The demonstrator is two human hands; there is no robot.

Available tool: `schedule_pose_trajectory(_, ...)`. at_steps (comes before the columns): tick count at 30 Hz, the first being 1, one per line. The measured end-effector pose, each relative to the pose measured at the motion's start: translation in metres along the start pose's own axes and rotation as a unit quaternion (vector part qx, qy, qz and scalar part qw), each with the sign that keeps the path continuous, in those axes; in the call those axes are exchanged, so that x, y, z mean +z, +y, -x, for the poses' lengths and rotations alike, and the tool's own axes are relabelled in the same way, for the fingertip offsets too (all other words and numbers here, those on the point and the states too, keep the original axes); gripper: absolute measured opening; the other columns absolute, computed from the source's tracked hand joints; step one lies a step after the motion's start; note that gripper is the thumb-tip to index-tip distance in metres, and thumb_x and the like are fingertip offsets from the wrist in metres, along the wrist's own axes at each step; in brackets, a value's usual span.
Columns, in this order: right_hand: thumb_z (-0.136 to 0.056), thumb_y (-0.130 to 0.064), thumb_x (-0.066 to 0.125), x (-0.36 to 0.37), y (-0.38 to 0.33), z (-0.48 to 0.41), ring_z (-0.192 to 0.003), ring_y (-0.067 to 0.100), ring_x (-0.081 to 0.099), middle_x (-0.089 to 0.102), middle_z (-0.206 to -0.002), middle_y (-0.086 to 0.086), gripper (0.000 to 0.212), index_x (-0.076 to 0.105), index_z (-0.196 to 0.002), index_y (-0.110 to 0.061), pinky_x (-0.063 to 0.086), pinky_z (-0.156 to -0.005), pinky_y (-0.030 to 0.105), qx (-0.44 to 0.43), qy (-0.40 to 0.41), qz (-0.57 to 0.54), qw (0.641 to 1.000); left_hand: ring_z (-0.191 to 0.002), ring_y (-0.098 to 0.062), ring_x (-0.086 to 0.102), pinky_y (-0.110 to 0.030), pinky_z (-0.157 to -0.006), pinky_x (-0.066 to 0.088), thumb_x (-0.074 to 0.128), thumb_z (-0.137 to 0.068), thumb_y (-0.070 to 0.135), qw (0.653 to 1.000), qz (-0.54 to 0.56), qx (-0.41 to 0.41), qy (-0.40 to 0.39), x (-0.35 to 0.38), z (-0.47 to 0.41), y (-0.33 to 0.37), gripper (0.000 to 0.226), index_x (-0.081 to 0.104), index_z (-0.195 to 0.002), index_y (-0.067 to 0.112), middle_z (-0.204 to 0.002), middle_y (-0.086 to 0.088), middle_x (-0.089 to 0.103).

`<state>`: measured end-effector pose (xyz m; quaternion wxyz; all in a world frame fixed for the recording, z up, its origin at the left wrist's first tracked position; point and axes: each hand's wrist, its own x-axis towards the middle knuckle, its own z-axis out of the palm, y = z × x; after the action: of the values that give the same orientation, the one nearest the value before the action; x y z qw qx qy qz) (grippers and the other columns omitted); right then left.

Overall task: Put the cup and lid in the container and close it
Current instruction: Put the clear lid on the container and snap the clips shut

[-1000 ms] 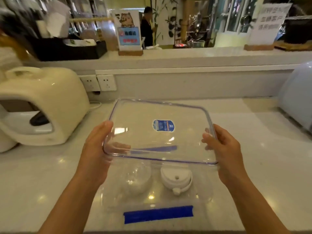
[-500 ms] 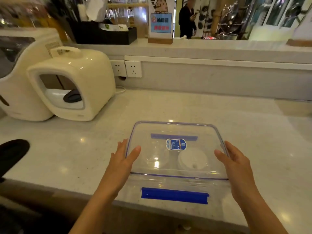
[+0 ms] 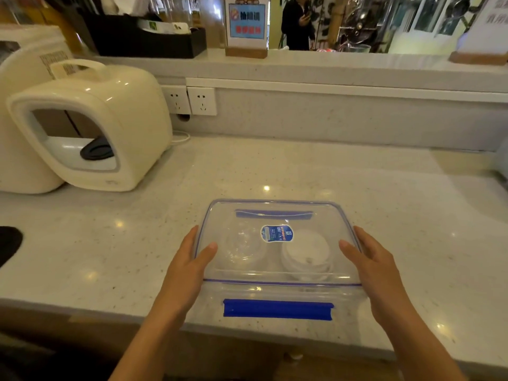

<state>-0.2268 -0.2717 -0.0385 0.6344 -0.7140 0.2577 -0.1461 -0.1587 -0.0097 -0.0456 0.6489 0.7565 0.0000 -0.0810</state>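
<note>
A clear plastic container (image 3: pixel 277 294) with blue clasps stands near the counter's front edge. Its clear cover (image 3: pixel 316 215), with a blue sticker, lies on top of it. Through the cover I see a clear cup (image 3: pixel 242 247) on the left and a white round lid (image 3: pixel 306 255) on the right, both inside. My left hand (image 3: pixel 189 266) grips the cover's left edge, thumb on top. My right hand (image 3: pixel 376 268) grips the cover's right edge the same way. The front blue clasp (image 3: pixel 277 309) hangs down unlatched.
A cream appliance (image 3: pixel 90 125) and a second white machine (image 3: pixel 19 105) stand at the left. Wall sockets (image 3: pixel 192 100) sit behind. A raised ledge (image 3: pixel 330 67) carries a black tray (image 3: pixel 148 39) and sign stands. A person (image 3: pixel 297 23) stands beyond. A dark object (image 3: pixel 8 243) lies at the far left.
The cover has come down from a raised, tilted position onto the container. My hands stayed on its two sides. The view shifted left and down.
</note>
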Motion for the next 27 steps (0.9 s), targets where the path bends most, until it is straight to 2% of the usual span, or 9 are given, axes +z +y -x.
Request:
schedule_pose_trajectory(3,-0.084,-0.035,0.055,-0.003,0.001,0.001,-0.097,0.018,0.061,0.055,-0.116,-0.009,0.043,0.044,-0.125,-0.034,0.054,-0.066,0.030,0.006,-0.008,0.019,1.000,-0.092,0.006,0.049,-0.014,-0.066,0.048,0.046,-0.088,0.041,0.999,-0.043,0.029,0.004,-0.001,0.002,0.002,0.052,0.022,-0.134,0.047,-0.126,0.021,0.036)
schedule_pose_trajectory(6,-0.082,-0.037,0.055,-0.005,0.001,0.004,-0.089,0.011,0.059,0.052,-0.114,-0.013,0.043,0.040,-0.122,-0.040,0.052,-0.060,0.024,-0.002,-0.026,0.035,0.999,-0.106,0.000,0.046,-0.018,-0.078,0.044,0.041,-0.080,0.053,0.994,-0.093,0.053,-0.017,-0.003,0.005,0.000,0.052,0.020,-0.127,0.052,-0.130,0.021,0.036)
schedule_pose_trajectory(9,-0.075,-0.048,0.051,-0.006,0.000,0.007,-0.099,0.014,0.052,0.047,-0.123,-0.009,0.061,0.033,-0.133,-0.036,0.051,-0.074,0.034,0.004,-0.033,0.077,0.996,-0.125,-0.011,0.042,-0.028,-0.091,0.044,0.038,-0.075,0.057,0.987,-0.147,0.059,-0.011,-0.004,0.009,0.000,0.061,0.018,-0.133,0.048,-0.141,0.016,0.034)
schedule_pose_trajectory(11,-0.071,-0.053,0.049,-0.006,-0.006,0.007,-0.118,0.025,0.048,0.042,-0.139,-0.003,0.070,0.030,-0.136,-0.035,0.046,-0.092,0.048,0.000,-0.033,0.126,0.991,-0.139,-0.011,0.021,-0.037,-0.109,0.026,0.035,-0.077,0.060,0.963,-0.253,0.093,0.019,-0.007,0.008,0.004,0.070,0.011,-0.140,0.041,-0.152,0.017,0.016)
schedule_pose_trajectory(12,-0.068,-0.056,0.047,-0.007,-0.010,0.007,-0.126,0.029,0.043,0.038,-0.145,-0.002,0.074,0.028,-0.136,-0.035,0.041,-0.097,0.052,-0.013,-0.031,0.154,0.987,-0.140,-0.006,0.010,-0.035,-0.111,0.014,0.034,-0.079,0.063,0.944,-0.302,0.129,0.037,-0.007,0.007,0.009,0.071,0.006,-0.140,0.042,-0.151,0.021,0.005)
schedule_pose_trajectory(16,-0.070,-0.057,0.043,-0.005,-0.028,-0.004,-0.133,0.025,0.034,0.030,-0.150,-0.004,0.073,0.025,-0.137,-0.036,0.034,-0.104,0.050,-0.097,-0.051,0.236,0.966,-0.135,0.004,-0.009,-0.028,-0.108,0.001,0.022,-0.076,0.072,0.887,-0.396,0.234,0.043,0.005,0.001,0.037,0.064,-0.006,-0.130,0.052,-0.142,0.029,-0.009)
schedule_pose_trajectory(22,-0.075,-0.058,0.028,0.001,-0.013,-0.017,-0.142,0.007,-0.001,0.002,-0.155,-0.015,0.073,0.006,-0.140,-0.036,0.001,-0.116,0.043,-0.114,-0.162,0.348,0.916,-0.143,-0.013,-0.010,-0.037,-0.114,-0.010,-0.001,-0.071,0.073,0.805,-0.555,0.204,-0.057,0.030,-0.008,0.024,0.078,-0.003,-0.142,0.041,-0.156,0.013,-0.007)
schedule_pose_trajectory(25,-0.078,-0.059,0.029,-0.004,-0.016,-0.026,-0.143,0.012,0.005,0.007,-0.155,-0.012,0.070,0.013,-0.141,-0.033,0.004,-0.116,0.044,-0.120,-0.155,0.421,0.886,-0.144,-0.015,-0.009,-0.039,-0.113,-0.012,-0.005,-0.072,0.074,0.792,-0.570,0.211,-0.061,0.029,-0.013,0.019,0.077,-0.005,-0.142,0.041,-0.156,0.012,-0.008)
schedule_pose_trajectory(27,-0.084,-0.054,0.040,-0.006,-0.025,-0.037,-0.139,0.017,0.021,0.024,-0.153,-0.006,0.060,0.029,-0.138,-0.029,0.013,-0.115,0.048,-0.139,-0.131,0.433,0.881,-0.144,-0.015,-0.009,-0.039,-0.112,-0.014,-0.004,-0.072,0.073,0.791,-0.571,0.214,-0.060,0.030,-0.014,0.018,0.077,-0.005,-0.142,0.041,-0.156,0.012,-0.008)
